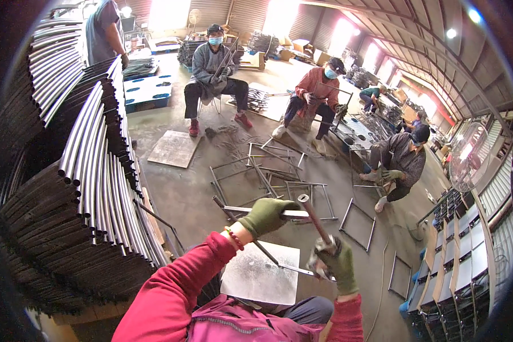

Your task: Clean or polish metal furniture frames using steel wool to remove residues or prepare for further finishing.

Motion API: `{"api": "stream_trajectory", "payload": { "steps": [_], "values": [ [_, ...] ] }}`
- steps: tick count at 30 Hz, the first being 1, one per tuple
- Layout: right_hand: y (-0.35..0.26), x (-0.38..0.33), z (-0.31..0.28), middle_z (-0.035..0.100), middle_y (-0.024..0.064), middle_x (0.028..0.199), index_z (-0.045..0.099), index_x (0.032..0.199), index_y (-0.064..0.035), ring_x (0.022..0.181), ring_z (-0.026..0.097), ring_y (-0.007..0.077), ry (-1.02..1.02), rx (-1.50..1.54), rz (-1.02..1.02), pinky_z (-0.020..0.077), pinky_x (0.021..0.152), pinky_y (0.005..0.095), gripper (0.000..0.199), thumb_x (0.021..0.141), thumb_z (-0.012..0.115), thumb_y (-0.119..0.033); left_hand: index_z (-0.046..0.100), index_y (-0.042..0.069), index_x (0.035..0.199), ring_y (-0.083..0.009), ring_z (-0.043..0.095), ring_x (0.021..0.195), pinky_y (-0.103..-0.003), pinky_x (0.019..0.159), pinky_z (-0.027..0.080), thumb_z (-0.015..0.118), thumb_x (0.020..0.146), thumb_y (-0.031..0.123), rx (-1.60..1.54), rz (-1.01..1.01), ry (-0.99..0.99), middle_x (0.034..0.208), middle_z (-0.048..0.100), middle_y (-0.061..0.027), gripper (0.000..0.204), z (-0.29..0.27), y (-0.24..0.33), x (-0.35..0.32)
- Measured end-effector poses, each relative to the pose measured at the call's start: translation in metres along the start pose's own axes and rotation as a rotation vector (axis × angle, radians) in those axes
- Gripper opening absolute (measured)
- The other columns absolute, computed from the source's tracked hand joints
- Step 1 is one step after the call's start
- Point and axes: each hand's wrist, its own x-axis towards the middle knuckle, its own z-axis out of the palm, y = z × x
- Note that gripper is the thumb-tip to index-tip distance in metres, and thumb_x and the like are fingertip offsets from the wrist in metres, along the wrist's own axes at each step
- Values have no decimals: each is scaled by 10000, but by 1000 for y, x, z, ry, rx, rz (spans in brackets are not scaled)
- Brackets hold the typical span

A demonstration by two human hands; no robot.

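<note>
My left hand [271, 218], in a green glove, is closed around a pale bar of a rectangular metal tube frame [251, 236]. The frame is tilted above a worn square board [259, 285] in front of my lap. My right hand [342, 265], also gloved in green, is closed around a tool with a rusty brown shaft [319, 225] and a grey metal part at the fingers. The tool's exact kind is unclear. The shaft's upper end, with a dark hole, rises near the left hand. The right hand and tool hide the frame's near right corner.
Stacked metal tubes [91, 165] rise close on my left. Several rectangular frames [273, 176] lie on the floor ahead. Beyond them, people [211, 74] sit working. A fan [467, 159] and a rack of panels [450, 262] stand at right; a cable [379, 290] crosses the floor.
</note>
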Motion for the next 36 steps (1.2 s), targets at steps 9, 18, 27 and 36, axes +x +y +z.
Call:
{"api": "stream_trajectory", "payload": {
  "steps": [9,18,27,36],
  "values": [
    [16,18,3,616,78,723,576,856,-6,676,589,140,-1,-139,-159,468,617,307,254,715,714,-166,624,110,1010,-211,606,668,-330,627,481,652,726,150,-119,-84,-16,736,616,-103,288,0,-46,-6],
    [94,-35,-12,624,21,717,590,829,-65,652,588,105,237,-188,-17,474,608,280,173,725,707,-139,600,5,892,-303,604,747,-403,680,484,665,692,421,670,-59,224,738,607,-135,466,-67,-17,-27],
    [70,-9,12,616,188,830,603,926,-40,764,603,361,248,-332,6,471,642,381,334,734,692,-299,547,74,1118,-257,494,1022,-391,923,379,635,683,271,424,569,-221,1045,543,-87,485,3,80,2],
    [86,-19,-64,623,56,1001,566,1047,-31,879,590,158,278,43,-189,467,787,302,317,750,636,-119,575,163,753,-198,625,614,-325,538,456,595,753,241,783,421,-400,657,609,-19,80,76,21,15]
  ]
}}
